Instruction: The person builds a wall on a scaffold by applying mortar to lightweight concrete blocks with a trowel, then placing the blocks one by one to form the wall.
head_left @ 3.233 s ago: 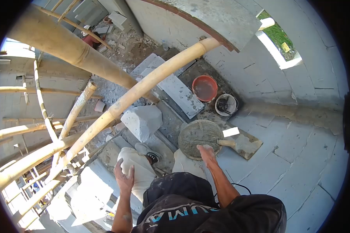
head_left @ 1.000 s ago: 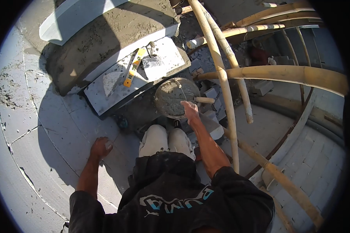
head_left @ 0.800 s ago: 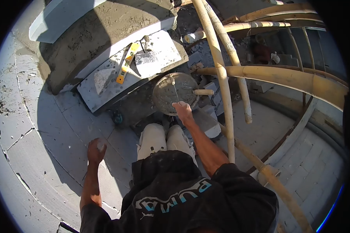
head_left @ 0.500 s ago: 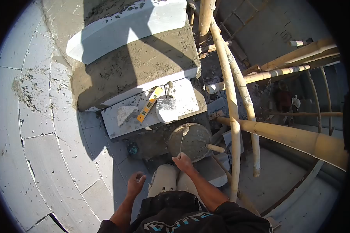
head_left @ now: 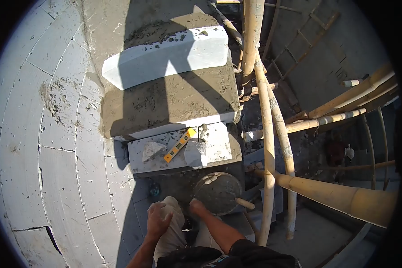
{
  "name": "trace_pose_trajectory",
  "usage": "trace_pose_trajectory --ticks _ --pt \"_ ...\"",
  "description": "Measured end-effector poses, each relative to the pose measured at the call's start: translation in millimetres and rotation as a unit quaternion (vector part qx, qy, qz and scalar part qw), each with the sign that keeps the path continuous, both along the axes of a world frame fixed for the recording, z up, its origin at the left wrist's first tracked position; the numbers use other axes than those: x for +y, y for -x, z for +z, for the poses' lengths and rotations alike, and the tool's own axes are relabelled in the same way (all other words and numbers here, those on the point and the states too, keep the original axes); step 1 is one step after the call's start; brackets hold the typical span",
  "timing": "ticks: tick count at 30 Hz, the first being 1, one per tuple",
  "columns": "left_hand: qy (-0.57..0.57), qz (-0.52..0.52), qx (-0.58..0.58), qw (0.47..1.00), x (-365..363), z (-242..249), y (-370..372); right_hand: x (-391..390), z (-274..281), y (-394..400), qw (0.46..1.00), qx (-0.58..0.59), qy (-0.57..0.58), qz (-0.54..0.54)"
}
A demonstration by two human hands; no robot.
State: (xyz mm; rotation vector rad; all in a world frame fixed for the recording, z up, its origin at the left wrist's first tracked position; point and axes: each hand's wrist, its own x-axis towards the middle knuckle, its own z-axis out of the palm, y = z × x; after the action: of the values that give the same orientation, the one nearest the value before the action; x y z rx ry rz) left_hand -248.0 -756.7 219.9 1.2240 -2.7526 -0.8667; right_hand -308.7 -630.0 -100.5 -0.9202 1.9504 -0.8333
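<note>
A round bucket of grey mortar (head_left: 215, 193) stands just ahead of my knees. At its near left rim is my right hand (head_left: 198, 208), fingers curled closed at the bucket's handle; the thin wire itself is hard to make out now. A light wooden tool handle (head_left: 244, 203) sticks out over the bucket's right side. My left hand (head_left: 159, 219) hangs above my left knee, holding nothing, with thumb and fingers apart. Beyond the bucket, a yellow spirit level (head_left: 179, 145) lies on a white stone step (head_left: 219, 142), between two stone pieces (head_left: 153, 151) (head_left: 195, 153).
Mortar-covered steps (head_left: 196, 91) with a white curved block (head_left: 165, 58) rise ahead. Bamboo poles (head_left: 269, 178) stand close on my right, and a thick one (head_left: 335, 194) crosses there. Curved stone paving (head_left: 58, 183) runs along the left. A dark blue object (head_left: 154, 189) sits left of the bucket.
The view has tilted upward, so the steps and bucket appear lower. My right hand has come down to the bucket's rim; the wire handle, taut before, no longer shows clearly. The left hand opened somewhat.
</note>
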Motion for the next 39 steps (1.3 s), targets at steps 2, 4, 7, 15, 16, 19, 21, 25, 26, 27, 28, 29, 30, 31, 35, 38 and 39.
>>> trace_pose_trajectory --ticks 2,4,7,15,16,19,21,25,26,27,28,29,30,31,35,38,39 --pt "0.069 0.001 -0.023 0.997 -3 0 0 -4 -16 -3 1.0 0.0 0.003 0.009" --pt "0.098 0.005 -0.041 0.994 -5 -7 1 -2 26 14 0.998 -0.047 -0.031 -0.027" --pt "0.103 0.013 -0.077 0.992 -3 -18 2 23 70 60 0.997 -0.059 -0.051 0.007" --pt "0.105 -0.002 -0.146 0.984 -10 -28 24 171 117 167 0.931 0.19 -0.304 -0.073" --pt "0.103 -0.008 -0.154 0.983 -10 -30 25 181 108 171 0.934 0.127 -0.329 -0.055" --pt "0.115 -0.019 -0.166 0.979 -10 -35 31 194 81 170 0.946 0.044 -0.32 -0.038" --pt "0.123 -0.029 -0.186 0.974 -10 -36 32 186 66 168 0.947 0.03 -0.317 -0.036" --pt "0.128 -0.042 -0.191 0.972 -8 -39 32 155 61 149 0.918 0.014 -0.396 0.0" --pt "0.127 -0.043 -0.196 0.971 -8 -39 33 151 64 148 0.909 0.013 -0.417 0.016" --pt "0.129 -0.045 -0.197 0.971 -9 -38 33 150 73 148 0.91 0.028 -0.414 0.015" --pt "0.131 -0.047 -0.197 0.97 -10 -38 33 151 93 148 0.91 0.042 -0.412 0.015" --pt "0.131 -0.05 -0.194 0.971 -9 -38 32 155 115 148 0.91 0.056 -0.412 0.016" --pt "0.131 -0.053 -0.188 0.972 -9 -38 32 158 145 150 0.909 0.046 -0.413 -0.006" --pt "0.13 -0.052 -0.188 0.972 -10 -38 33 163 178 153 0.909 0.038 -0.415 -0.029" --pt "0.124 -0.048 -0.199 0.971 -14 -35 31 213 210 122 0.911 0.042 -0.377 -0.159" --pt "0.128 -0.055 -0.206 0.968 -15 -37 29 243 152 76 0.899 -0.015 -0.366 -0.241" --pt "0.133 -0.059 -0.208 0.967 -16 -39 29 236 140 71 0.888 -0.094 -0.342 -0.294"
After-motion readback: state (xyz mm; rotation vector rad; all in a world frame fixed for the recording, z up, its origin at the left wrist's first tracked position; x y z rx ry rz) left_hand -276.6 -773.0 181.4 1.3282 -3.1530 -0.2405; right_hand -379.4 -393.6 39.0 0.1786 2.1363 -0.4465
